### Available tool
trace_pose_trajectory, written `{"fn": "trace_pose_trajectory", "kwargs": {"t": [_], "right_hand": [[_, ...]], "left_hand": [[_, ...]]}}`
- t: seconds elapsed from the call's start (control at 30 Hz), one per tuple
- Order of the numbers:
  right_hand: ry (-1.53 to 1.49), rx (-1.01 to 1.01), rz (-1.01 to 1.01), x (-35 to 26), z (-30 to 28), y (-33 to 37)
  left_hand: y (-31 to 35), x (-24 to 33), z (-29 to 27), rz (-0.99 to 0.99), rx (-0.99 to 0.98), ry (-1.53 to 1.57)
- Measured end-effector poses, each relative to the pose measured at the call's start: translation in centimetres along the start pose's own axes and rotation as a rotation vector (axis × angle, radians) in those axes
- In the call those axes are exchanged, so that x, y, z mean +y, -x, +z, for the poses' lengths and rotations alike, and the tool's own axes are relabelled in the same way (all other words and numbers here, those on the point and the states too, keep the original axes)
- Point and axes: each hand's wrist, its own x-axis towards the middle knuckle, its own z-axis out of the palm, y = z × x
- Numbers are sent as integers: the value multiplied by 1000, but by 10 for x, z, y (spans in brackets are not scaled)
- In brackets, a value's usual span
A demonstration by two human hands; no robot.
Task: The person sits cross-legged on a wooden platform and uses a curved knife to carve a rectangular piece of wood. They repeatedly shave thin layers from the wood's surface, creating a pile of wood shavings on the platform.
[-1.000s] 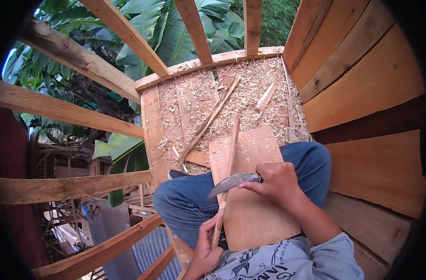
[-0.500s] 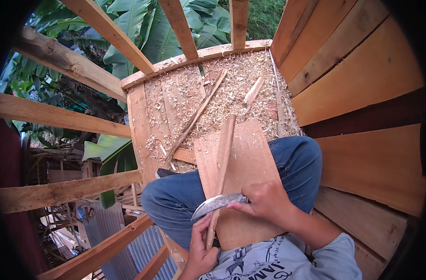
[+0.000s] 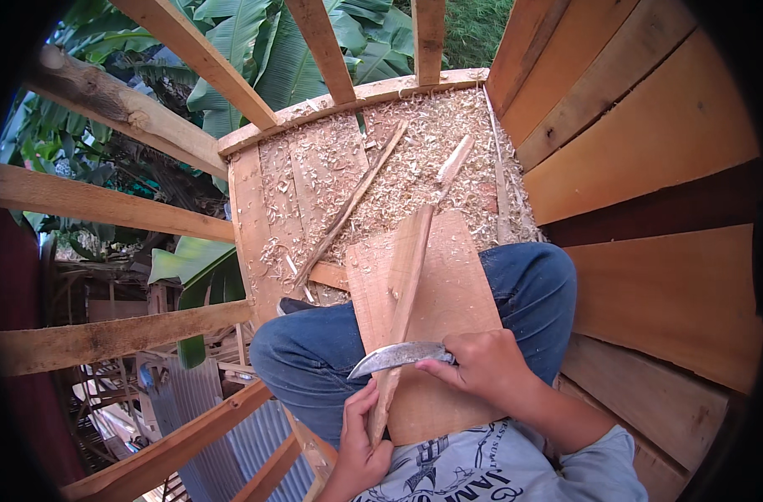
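Across my lap lies a flat wooden board [image 3: 448, 293]. A long wooden stick [image 3: 408, 280] slants over it, its far end past the board's top edge. My left hand [image 3: 364, 435] is closed around the near end of that stick, close to my shirt. In my right hand [image 3: 486, 364] is a knife with a broad curved blade [image 3: 398, 358], its tip pointing left. The blade crosses the stick just above my left fingers. My right fingers wrap the handle and hide most of it.
Curly wood shavings [image 3: 406, 192] cover much of the plank floor [image 3: 252, 226]. Another long stick [image 3: 352, 205] and a short wood piece [image 3: 455, 161] lie among them. Slatted rails [image 3: 122, 322] stand at left, a plank wall [image 3: 649, 192] at right. Banana leaves [image 3: 289, 67] hang beyond.
The knife has moved slightly up the stick, away from me, with its blade now more level. The stick's far end has shifted a little to the right. My left hand has barely moved.
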Motion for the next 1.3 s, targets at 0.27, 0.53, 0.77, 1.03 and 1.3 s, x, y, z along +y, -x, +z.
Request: {"fn": "trace_pose_trajectory", "kwargs": {"t": [0.27, 0.53, 0.77, 1.03, 1.3], "right_hand": [[198, 321, 258, 57, -11, -34], [38, -53, -55, 0, 7, 9], [215, 303, 181, 49, -3, -23], [-9, 82, 35, 16, -7, 0], [149, 365, 471, 89, -24, -50]], "left_hand": [[6, 1, 1, -5, 10, -30], [2, -2, 2, 15, -4, -26], [5, 6, 2, -13, 6, -115], [-1, -2, 4, 44, -5, -85], [4, -1, 3, 29, -3, -125]]}}
